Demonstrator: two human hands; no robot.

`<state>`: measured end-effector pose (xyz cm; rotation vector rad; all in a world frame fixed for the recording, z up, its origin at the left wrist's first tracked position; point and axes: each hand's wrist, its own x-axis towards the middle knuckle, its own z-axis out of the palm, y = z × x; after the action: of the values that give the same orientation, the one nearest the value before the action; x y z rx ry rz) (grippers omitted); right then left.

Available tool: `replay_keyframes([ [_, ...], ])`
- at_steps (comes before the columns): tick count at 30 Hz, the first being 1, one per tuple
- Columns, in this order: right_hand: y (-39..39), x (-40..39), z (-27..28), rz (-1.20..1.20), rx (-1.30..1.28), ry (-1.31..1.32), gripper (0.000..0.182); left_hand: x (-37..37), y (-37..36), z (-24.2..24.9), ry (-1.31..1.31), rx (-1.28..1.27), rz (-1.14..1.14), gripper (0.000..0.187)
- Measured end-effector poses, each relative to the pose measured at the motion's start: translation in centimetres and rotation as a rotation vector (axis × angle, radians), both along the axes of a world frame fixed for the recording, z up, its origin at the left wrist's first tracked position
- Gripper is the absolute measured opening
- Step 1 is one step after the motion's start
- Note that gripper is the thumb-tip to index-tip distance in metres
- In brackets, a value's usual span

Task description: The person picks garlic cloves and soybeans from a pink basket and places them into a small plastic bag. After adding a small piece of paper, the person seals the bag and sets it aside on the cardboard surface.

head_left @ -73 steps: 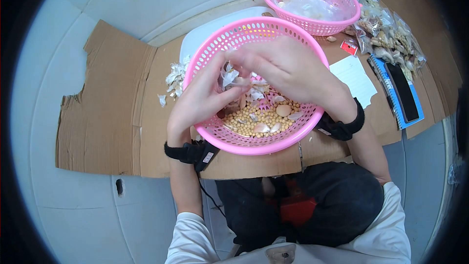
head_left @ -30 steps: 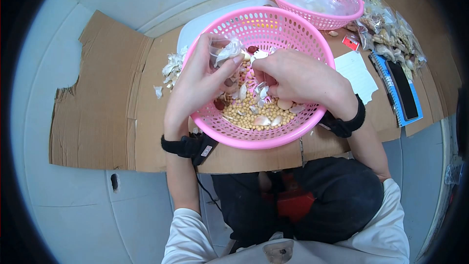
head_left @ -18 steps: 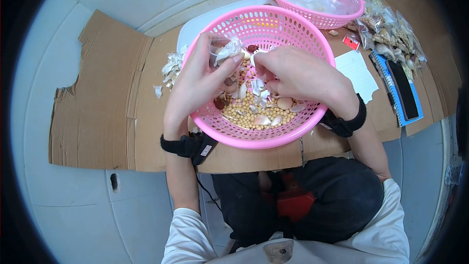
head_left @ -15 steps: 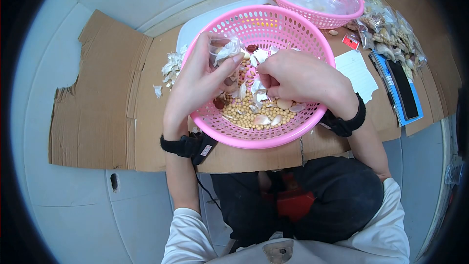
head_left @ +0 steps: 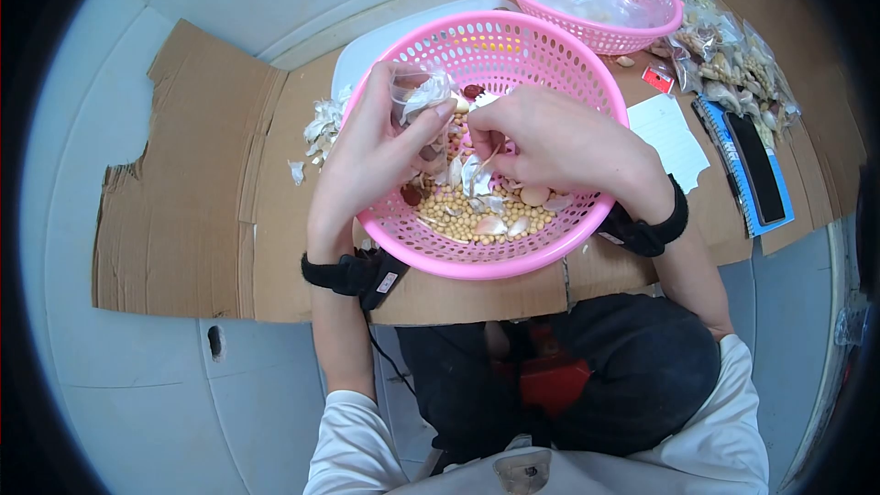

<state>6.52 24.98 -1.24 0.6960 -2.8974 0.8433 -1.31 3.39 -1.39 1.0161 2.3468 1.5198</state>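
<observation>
My left hand (head_left: pixel 371 142), at the left side of a large pink basket (head_left: pixel 486 268), is closed around a clear plastic container (head_left: pixel 401 92). White, papery garlic skin (head_left: pixel 427 92) shows inside it. My right hand (head_left: pixel 559 142) reaches over the basket with thumb and fingers pinched together. Between them is a thin, pale strip of garlic skin (head_left: pixel 490 156). Below the hands lie yellow soybeans (head_left: pixel 449 215), garlic cloves (head_left: pixel 491 225), loose white skins (head_left: pixel 475 179) and reddish-brown pieces (head_left: pixel 411 193). Part of the basket's contents is hidden by both hands.
Behind stands a second pink basket (head_left: pixel 632 39) with plastic bags. Filled clear bags (head_left: pixel 742 64) lie at right, beside a phone (head_left: pixel 753 167) on a blue notebook (head_left: pixel 777 211) and a paper sheet (head_left: pixel 667 137). Garlic skins (head_left: pixel 323 124) are heaped at left on cardboard (head_left: pixel 284 257).
My right hand has shifted slightly left, towards the container, and a thin strip now shows at its fingertips. My left hand stays almost still with the container.
</observation>
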Motion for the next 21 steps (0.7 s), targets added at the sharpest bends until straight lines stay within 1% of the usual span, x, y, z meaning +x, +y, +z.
replay_keyframes([
  [1, 0.0, 0.0, 0.0, 0.010, -0.026, 0.039, 0.013, 0.0, 0.0, -0.1, -0.001, -0.001, 0.000, 0.050],
  [5, 0.0, -0.1, 0.1, 0.020, -0.055, 0.033, 0.012, 0.0, 0.0, 0.1, -0.025, 0.022, -0.011, 0.048],
  [7, 0.0, -0.1, 0.5, 0.062, -0.166, 0.005, 0.012, -0.2, -0.1, 0.0, -0.026, 0.020, -0.013, 0.047],
  [8, 0.0, -0.1, 0.8, 0.064, -0.167, 0.012, 0.012, -0.6, -0.2, -0.3, 0.028, 0.003, -0.016, 0.046],
  [10, -0.3, 0.0, 1.2, 0.151, -0.396, -0.015, 0.014, -0.8, -0.3, -0.4, 0.090, -0.017, -0.013, 0.045],
  [11, -0.5, -0.1, 1.2, 0.157, -0.400, -0.008, 0.014, -0.5, -0.3, -0.5, 0.023, 0.026, -0.035, 0.046],
  [12, -0.6, -0.2, 1.0, 0.147, -0.531, 0.068, 0.015, -0.4, -0.3, -0.5, -0.045, 0.069, -0.056, 0.047],
  [13, -0.6, -0.2, 1.1, 0.136, -0.659, 0.146, 0.015, -1.3, -0.5, -0.7, 0.212, -0.049, -0.082, 0.051],
  [14, -0.6, -0.1, 1.4, 0.139, -0.659, 0.154, 0.015, -1.2, -0.6, -0.8, 0.220, -0.050, -0.081, 0.051],
  [16, -0.4, 0.3, 2.1, -0.130, -0.699, 0.186, 0.015, 0.4, -0.1, 0.3, 0.058, -0.068, -0.041, 0.047],
  [17, -0.2, -0.2, 1.8, -0.160, -0.652, 0.284, 0.014, -0.4, -0.3, -0.4, 0.142, -0.085, -0.069, 0.048],
  [18, -0.1, -0.3, 1.6, -0.157, -0.653, 0.287, 0.014, -0.3, -0.3, -0.1, 0.145, -0.086, -0.066, 0.048],
  [20, 0.1, -0.5, 1.4, -0.234, -0.530, 0.325, 0.014, 0.1, -0.1, 0.4, 0.049, -0.104, -0.062, 0.049],
  [21, 0.1, -0.6, 1.3, -0.230, -0.532, 0.324, 0.014, 0.0, -0.1, 0.3, 0.050, -0.105, -0.058, 0.049],
])
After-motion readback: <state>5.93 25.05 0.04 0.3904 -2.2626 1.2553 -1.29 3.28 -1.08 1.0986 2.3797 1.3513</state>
